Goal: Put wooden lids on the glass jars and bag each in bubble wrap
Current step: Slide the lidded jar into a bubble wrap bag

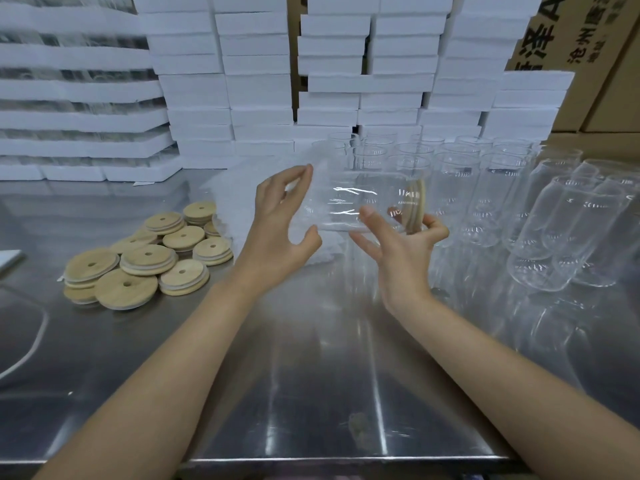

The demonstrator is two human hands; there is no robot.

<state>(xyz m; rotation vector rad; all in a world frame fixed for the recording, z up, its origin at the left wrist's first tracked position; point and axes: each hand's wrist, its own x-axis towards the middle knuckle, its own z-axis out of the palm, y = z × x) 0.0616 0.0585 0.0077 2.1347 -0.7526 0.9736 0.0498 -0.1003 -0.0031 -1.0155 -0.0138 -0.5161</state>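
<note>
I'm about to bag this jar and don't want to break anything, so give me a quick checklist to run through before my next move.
1. Wooden lid on the glass jar: ok, it sits on the jar's right end.
2. Lid pressed fully home: cannot tell, it shows edge-on through glare.
3. Jar held at both ends: ok, the left hand is at the base and the right hand is by the lid.
4. Bubble wrap within reach: ok, the pile lies on the table just beyond the left hand.
5. Bag already around the jar: cannot tell, the glass and film look alike.
</note>
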